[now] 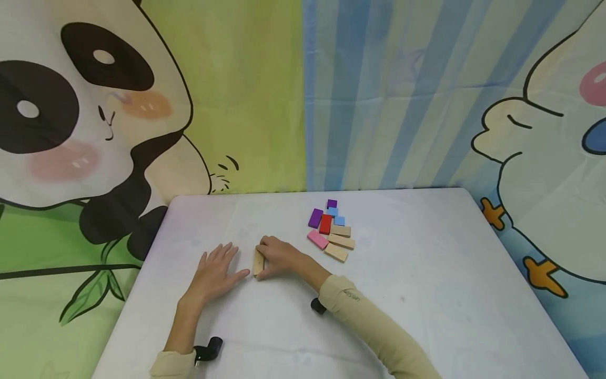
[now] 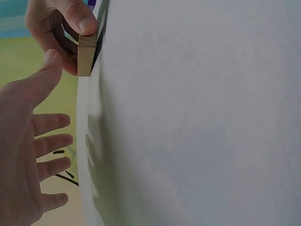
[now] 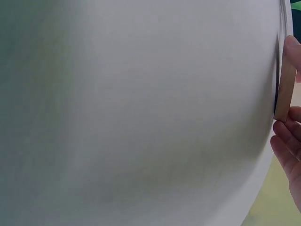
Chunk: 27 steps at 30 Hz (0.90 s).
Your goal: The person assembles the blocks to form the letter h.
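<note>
A plain wooden block (image 1: 258,263) is held by my right hand (image 1: 281,258), thumb at its near end and fingers at its far end. The right wrist view has this block (image 3: 285,89) between the thumb and fingers at the right edge, close over the white table; whether it touches the surface I cannot tell. My left hand (image 1: 213,276) is left of the block, its fingers spread and nothing in it. In the left wrist view the left thumb points toward the block (image 2: 86,56) with a small gap between them.
Right of the hands, a loose group of blocks lies on the white table (image 1: 426,252): a red block (image 1: 325,224), a pink block (image 1: 317,239), two purple ones, two blue ones and several plain wooden blocks (image 1: 341,241). A printed curtain (image 1: 265,105) hangs behind the table's back edge.
</note>
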Motion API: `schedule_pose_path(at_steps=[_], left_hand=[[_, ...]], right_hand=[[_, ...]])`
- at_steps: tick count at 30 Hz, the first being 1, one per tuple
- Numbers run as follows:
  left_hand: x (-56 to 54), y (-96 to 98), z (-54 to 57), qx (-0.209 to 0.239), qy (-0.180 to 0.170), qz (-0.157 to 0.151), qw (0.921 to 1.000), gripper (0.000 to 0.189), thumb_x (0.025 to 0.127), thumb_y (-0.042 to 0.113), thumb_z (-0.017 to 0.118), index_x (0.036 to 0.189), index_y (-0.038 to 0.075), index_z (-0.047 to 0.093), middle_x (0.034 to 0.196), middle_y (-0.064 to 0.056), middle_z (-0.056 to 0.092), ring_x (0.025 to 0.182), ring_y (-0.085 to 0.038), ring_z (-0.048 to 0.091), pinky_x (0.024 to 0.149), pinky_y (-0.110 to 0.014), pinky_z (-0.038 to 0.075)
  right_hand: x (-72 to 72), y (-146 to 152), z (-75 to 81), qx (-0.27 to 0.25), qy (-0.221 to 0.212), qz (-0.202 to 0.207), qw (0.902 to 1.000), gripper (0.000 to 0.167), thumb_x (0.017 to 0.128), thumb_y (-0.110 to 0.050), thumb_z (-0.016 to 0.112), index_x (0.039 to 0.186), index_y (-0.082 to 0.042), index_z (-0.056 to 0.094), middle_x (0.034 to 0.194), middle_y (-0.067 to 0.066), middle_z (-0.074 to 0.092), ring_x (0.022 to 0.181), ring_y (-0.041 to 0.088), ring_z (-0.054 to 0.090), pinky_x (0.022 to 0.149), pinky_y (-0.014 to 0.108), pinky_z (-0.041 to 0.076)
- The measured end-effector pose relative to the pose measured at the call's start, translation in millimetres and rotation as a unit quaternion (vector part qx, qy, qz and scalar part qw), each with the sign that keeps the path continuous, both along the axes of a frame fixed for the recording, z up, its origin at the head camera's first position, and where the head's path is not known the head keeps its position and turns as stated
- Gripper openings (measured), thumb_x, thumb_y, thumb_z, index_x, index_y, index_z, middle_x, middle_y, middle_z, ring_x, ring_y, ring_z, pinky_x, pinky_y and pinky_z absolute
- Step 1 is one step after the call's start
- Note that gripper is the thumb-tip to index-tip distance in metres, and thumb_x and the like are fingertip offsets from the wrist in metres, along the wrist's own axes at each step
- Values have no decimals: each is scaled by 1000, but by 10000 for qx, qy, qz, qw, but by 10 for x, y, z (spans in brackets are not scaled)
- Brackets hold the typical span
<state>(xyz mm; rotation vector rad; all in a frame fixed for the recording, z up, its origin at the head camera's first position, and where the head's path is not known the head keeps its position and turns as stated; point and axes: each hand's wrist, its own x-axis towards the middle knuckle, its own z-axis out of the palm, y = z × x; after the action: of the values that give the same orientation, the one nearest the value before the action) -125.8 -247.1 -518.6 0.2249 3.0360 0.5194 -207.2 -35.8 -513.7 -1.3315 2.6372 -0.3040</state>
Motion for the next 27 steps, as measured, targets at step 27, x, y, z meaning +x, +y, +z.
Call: schedule_pose_path(at_steps=[27], left_hand=[[-88,-25,-57,788,483,-1253,9878,56,84,33,73,133,9,60,141,-13,54,130,-34,51,104,-54,43]], right_hand=[[101,-140,-90,-367,86,-316,9988,84,69,-58,78,129,-4,55,115,4,53,94,14,48,83,20,46]])
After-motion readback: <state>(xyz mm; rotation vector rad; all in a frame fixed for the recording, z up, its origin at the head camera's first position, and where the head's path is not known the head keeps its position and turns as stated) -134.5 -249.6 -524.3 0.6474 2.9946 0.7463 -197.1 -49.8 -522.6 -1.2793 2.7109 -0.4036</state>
